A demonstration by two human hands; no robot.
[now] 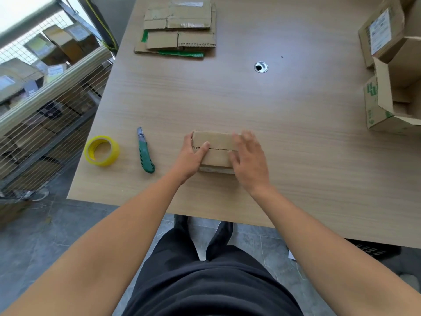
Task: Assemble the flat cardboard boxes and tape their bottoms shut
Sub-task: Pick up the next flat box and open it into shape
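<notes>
A small folded-up cardboard box (pixel 215 144) stands on the wooden table (pixel 284 137) near the front edge, its two flaps closed with a seam across the top. My left hand (pixel 190 159) grips the box's left end, thumb pressed on the seam. At the box's right end is my right hand (pixel 249 160), fingers spread and slightly blurred; whether it touches the box I cannot tell. A yellow tape roll (pixel 102 151) lies to the left, with a green utility knife (pixel 144 151) between it and the box. A stack of flat cardboard boxes (pixel 180 28) lies at the table's far side.
Several assembled boxes (pixel 391 71), some open, stand at the table's right edge. A cable hole (pixel 261 67) sits in the table's middle. A wire cage cart (pixel 45 106) full of parcels stands left of the table.
</notes>
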